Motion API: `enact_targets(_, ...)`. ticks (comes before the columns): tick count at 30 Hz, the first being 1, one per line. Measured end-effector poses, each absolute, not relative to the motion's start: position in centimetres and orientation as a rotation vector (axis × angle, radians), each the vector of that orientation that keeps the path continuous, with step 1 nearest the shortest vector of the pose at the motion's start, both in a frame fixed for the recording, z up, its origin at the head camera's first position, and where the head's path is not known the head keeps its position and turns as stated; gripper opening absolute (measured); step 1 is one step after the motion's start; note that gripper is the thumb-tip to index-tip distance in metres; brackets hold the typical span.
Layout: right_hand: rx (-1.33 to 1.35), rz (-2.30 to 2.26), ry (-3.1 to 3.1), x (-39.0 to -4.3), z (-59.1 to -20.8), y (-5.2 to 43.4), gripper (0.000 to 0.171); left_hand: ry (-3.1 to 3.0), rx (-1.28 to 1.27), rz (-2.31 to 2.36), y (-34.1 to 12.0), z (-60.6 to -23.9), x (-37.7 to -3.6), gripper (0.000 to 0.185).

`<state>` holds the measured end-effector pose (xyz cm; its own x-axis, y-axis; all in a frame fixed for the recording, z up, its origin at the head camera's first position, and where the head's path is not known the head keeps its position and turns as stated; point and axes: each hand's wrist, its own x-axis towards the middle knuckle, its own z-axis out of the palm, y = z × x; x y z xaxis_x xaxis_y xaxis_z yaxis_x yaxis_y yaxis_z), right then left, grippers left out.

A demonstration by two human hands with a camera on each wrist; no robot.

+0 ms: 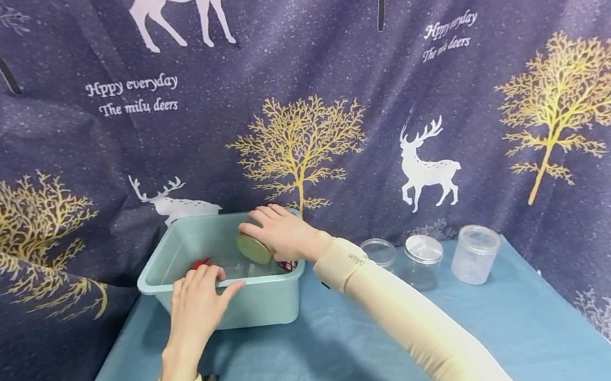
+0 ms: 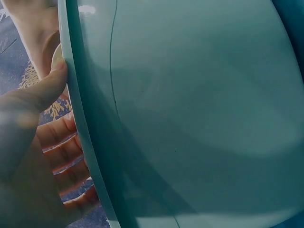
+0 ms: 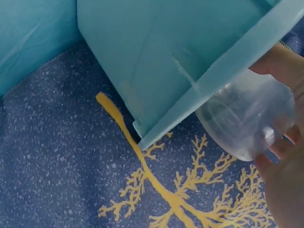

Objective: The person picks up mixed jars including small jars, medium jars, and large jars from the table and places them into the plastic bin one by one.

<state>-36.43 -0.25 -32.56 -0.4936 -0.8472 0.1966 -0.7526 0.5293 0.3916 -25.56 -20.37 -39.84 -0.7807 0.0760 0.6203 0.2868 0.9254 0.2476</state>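
My right hand [image 1: 286,229] holds a clear jar [image 3: 244,114] tilted over the right part of a pale green plastic bin [image 1: 257,302]. The jar's round gold lid [image 1: 255,248] faces the head camera, and its rounded clear end shows in the right wrist view. My left hand [image 1: 197,309] rests at the bin's front rim, fingers reaching over it and thumb lying along it. Behind those fingers, inside the bin, a red item [image 1: 201,263] shows in part. A dark red patterned item [image 1: 287,264] lies below the right hand, mostly hidden.
Right of the bin stand several clear jars: one [image 1: 378,252] partly behind the right forearm, one with a silver lid [image 1: 423,249], one frosted-looking jar [image 1: 475,254] near the table's right edge. A blue cloth covers the table [image 1: 285,371]. A patterned curtain [image 1: 308,52] hangs close behind.
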Motion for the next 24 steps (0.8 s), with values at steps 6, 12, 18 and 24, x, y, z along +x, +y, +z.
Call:
enact_targets(6, 1.258, -0.356, -2.485, -36.7, -33.1, -0.6, 0.093, -2.453, -0.255, -0.439, -20.5, -40.0, -25.6, 0.039)
enact_targets(12, 1.143, -0.23, -2.625, -36.5, -32.8, -0.1, 0.086, -2.426, -0.262, -0.444, -20.5, -39.9, -25.7, 0.039)
enact_targets(18, 1.132, -0.068, -2.693, -36.4, -32.5, 0.9, 0.069, -2.419, -0.263, -0.443, -20.5, -39.8, -25.6, 0.039)
enact_targets(24, 1.143, 0.235, -2.653, -36.1, -32.8, 2.5, 0.052, -2.441, -0.251, -0.445, -20.4, -39.8, -25.6, 0.039)
